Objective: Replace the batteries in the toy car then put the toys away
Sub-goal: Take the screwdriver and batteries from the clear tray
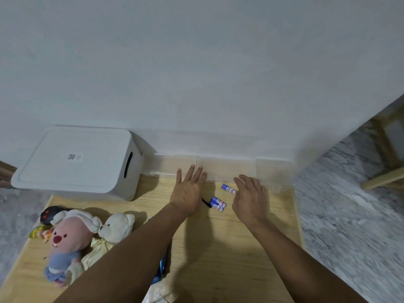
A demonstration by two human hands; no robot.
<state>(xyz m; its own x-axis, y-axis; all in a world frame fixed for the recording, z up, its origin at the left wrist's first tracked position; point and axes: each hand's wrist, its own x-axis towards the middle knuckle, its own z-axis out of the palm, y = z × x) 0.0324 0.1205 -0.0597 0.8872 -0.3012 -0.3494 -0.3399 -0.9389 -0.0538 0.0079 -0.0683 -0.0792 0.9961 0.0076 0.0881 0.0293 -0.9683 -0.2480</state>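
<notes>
two bare forearms nearest, reaching out over the pale wooden board. left hand flat, fingers straight and spread, holding nothing. right hand loosely curved, also holding nothing. between them three blue-and-white cylindrical batteries: one alone, two side by side, touching. two plush toys at left: pink beaver, cream bear. one white lidded plastic bin behind.

The batteries are blue and white with red letters. The storage box is white with a black handle slot. One plush toy is pink with a red nose and blue clothes. The teddy bear is cream. The table is light wood.
</notes>
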